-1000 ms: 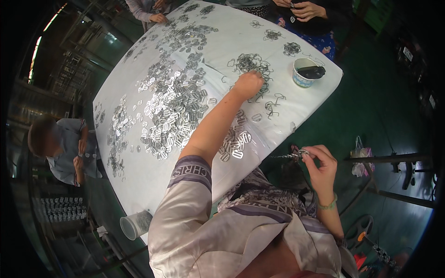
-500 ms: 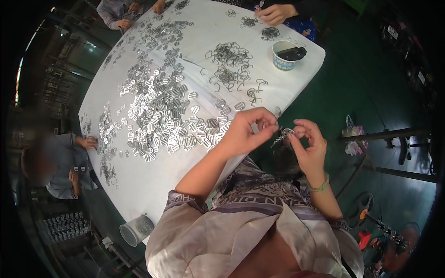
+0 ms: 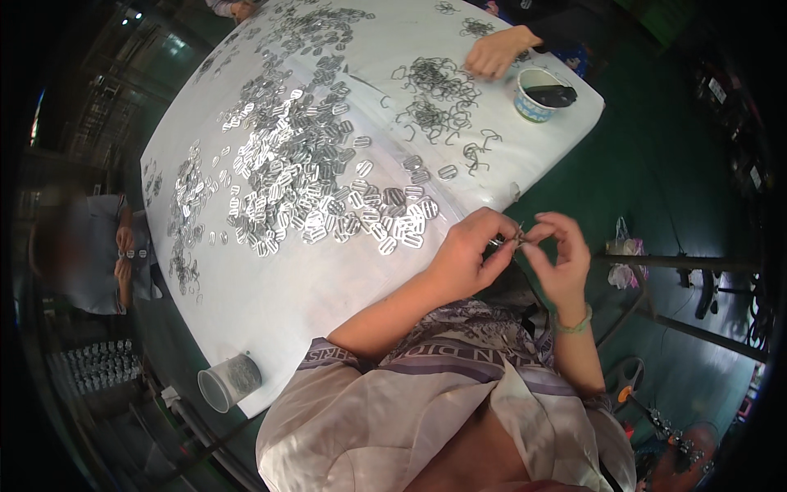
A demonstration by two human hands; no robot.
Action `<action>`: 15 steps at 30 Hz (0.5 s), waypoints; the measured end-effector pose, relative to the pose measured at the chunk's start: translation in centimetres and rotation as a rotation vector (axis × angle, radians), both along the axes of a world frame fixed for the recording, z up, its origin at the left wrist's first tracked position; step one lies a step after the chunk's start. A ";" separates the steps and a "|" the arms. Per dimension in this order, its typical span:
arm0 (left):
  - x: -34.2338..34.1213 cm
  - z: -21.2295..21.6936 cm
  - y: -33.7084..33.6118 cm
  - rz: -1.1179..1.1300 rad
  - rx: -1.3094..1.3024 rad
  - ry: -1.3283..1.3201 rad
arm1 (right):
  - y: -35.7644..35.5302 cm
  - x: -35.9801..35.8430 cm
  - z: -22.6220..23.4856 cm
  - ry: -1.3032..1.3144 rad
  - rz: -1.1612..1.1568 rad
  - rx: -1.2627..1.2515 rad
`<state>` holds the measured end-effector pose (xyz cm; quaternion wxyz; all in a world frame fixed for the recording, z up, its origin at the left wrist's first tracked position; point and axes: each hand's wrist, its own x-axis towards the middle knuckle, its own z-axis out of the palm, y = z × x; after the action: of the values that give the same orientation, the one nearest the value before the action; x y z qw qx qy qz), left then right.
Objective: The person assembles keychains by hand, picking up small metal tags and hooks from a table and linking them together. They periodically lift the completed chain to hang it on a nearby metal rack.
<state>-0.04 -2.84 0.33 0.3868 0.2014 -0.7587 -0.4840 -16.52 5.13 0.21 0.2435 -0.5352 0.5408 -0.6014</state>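
Observation:
My left hand (image 3: pixel 471 256) is closed in a pinch just off the table's right edge. A small shiny metal piece (image 3: pixel 495 242) shows between its thumb and forefinger; its exact kind is mostly hidden by the fingers. My right hand (image 3: pixel 563 261) meets it, thumb and forefinger pinched on a thin dark metal bit (image 3: pixel 521 237), too small to name. Both fingertips nearly touch. Left of my hands on the table lie loose flat silver slide buckles (image 3: pixel 400 215), and beyond them a tangle of bent wire hooks (image 3: pixel 438 82).
A white table (image 3: pixel 328 307) carries a large heap of slide buckles (image 3: pixel 283 176). A paper tub (image 3: pixel 534 105) with a black object stands at the far right corner, a clear plastic cup (image 3: pixel 229 382) at the near left. A co-worker's hand (image 3: pixel 496 54) is over the hooks; another person (image 3: pixel 98 254) sits left.
My hands have come together, so the metal bits now meet at the fingertips. The view has shifted. The far co-worker's hand is now nearer the hook pile; the left person's hands have drawn together.

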 end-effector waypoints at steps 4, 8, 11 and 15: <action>0.7 -0.6 0.8 0.043 -0.071 0.008 | -3.9 -1.8 -1.3 0.269 -0.036 0.124; 1.0 -1.1 1.5 0.048 -0.128 0.001 | -9.1 -0.4 -4.3 0.607 0.116 0.094; 1.5 -1.3 1.7 0.051 -0.131 -0.003 | -12.6 1.3 -6.2 0.770 0.139 0.073; 2.0 -1.6 1.9 0.060 -0.122 -0.021 | -15.0 2.5 -7.9 0.823 0.160 0.048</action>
<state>1.99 -0.95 -1.25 0.4047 0.2048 -0.7845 -0.4228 -14.04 -9.87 -7.67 0.0653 -0.7653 0.5636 -0.3041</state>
